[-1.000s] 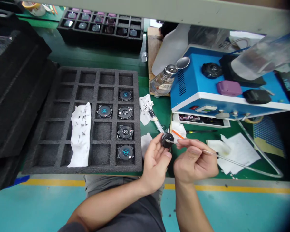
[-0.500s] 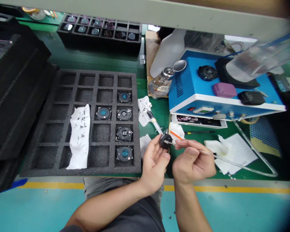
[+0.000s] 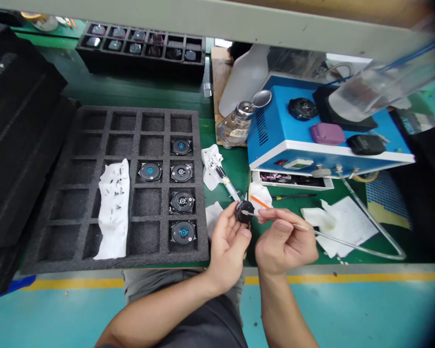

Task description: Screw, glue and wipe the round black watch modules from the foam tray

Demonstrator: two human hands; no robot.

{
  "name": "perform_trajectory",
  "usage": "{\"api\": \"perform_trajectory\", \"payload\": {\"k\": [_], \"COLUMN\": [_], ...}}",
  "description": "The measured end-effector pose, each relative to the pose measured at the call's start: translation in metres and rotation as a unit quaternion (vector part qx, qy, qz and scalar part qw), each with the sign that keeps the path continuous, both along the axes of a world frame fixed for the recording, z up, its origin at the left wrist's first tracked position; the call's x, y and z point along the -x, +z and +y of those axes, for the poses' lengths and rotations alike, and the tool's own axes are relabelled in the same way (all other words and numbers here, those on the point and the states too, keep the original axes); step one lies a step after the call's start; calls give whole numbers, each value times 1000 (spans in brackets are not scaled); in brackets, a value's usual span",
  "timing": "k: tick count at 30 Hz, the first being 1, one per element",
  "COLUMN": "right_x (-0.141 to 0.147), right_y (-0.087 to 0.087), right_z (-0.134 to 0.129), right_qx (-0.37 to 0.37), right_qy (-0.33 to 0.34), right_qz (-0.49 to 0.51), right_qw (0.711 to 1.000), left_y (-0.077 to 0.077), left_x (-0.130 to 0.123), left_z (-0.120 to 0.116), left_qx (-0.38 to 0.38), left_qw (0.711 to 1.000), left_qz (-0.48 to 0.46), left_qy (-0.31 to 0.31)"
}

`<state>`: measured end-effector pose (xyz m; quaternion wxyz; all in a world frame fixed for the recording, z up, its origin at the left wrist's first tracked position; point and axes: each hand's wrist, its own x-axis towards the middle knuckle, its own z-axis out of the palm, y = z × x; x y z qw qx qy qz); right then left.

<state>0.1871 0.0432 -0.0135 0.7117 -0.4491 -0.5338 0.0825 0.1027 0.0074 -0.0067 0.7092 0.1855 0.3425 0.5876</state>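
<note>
Little but the viewpoint has moved since the earlier frame: bench and hands together lie slightly farther left in view, and tool and watch keep their places against each other. The left hand [image 3: 229, 244] cradles a dark round watch [image 3: 244, 212] on half-curled fingers, its thumb apparently clear; the right hand [image 3: 284, 244] pinches a thin tool [image 3: 255, 214] nearly closed between thumb and fingers, the tip at the watch's face. The watch is held above the bench's near edge, right of the tray [image 3: 202, 208].

Chief risk, as judged: with the thumb off, a sideways push from the tip could tilt the watch out of the fingers. A slip of the tip could mark the face. A snag of the tube [image 3: 351, 244], which loops right across the paper [image 3: 351, 222] and back to the box [image 3: 275, 116], could jerk the tool.

Just beyond the watch lies the syringe [image 3: 229, 186], which limits movement far and left; the box's front bounds the far right. Freer room lies nearward, past the bench edge, where nothing visible but the floor and the person's lap would catch a dropped part.
</note>
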Motion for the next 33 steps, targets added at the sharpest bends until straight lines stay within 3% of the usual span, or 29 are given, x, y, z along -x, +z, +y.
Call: {"api": "perform_trajectory", "payload": {"k": [33], "right_x": [-3], "right_y": [0], "right_z": [1], "right_qx": [20], "right_qy": [1], "right_qz": [-24], "right_qw": [1000], "left_y": [-5], "left_x": [0], "left_z": [3], "left_qx": [-7], "left_qw": [999], "left_qz": [32], "left_qy": [2]}}
